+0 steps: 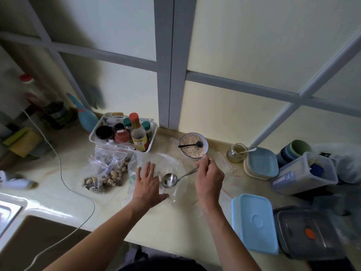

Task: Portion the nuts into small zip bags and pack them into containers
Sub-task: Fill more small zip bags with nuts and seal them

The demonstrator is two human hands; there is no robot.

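Note:
My right hand (209,178) grips the handle of a metal ladle (169,180), whose bowl hangs over a large clear plastic bag (172,163) spread on the counter. My left hand (147,183) rests flat on that bag with fingers spread, just left of the ladle bowl. A few pale nuts show beside the bowl, inside the bag. To the left lie small zip bags of nuts (109,173) with red seals. Empty zip bags (227,166) lie to the right. A blue-lidded container (255,222) and a grey-lidded container (306,233) sit at the front right.
A white basket of condiment bottles (125,132) stands behind the bags. A bowl of crumbs with a black spoon (193,145), a glass jar (236,153), stacked plates (261,165), stacked cups (295,151) and a clear tub (304,173) line the back right. Sink (29,231) and cable (62,173) at left.

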